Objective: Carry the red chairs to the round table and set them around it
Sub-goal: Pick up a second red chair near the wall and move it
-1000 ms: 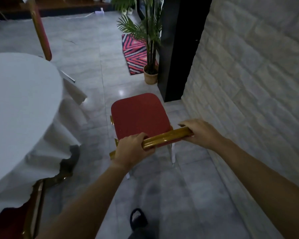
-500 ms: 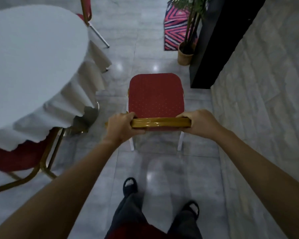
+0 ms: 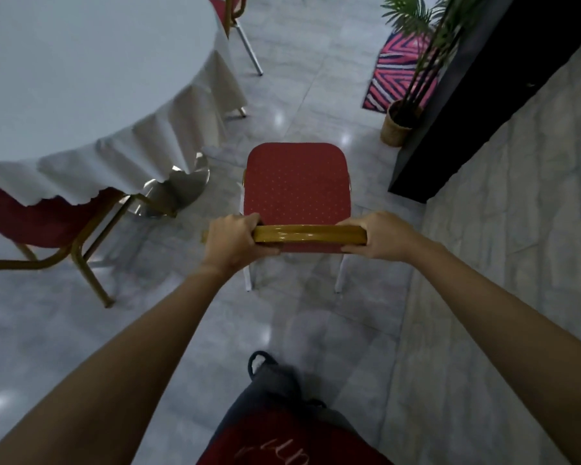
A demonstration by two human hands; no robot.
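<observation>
Now left hand (image 3: 237, 241), right hand (image 3: 379, 236) fingers wrapped tight round red chair (image 3: 297, 182) gold backrest, beside round table (image 3: 81, 78).

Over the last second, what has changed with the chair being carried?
The red chair has swung from a skewed angle to square in front of the person, beside the round table. The left hand and right hand keep gripping its gold top rail.

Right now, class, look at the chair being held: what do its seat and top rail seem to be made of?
The seat looks like red woven upholstery fabric, matte with a fine dot pattern. The top rail between the left hand and right hand seems to be gold-painted metal: glossy, with bright highlights, though lacquered wood can't be excluded.
</observation>
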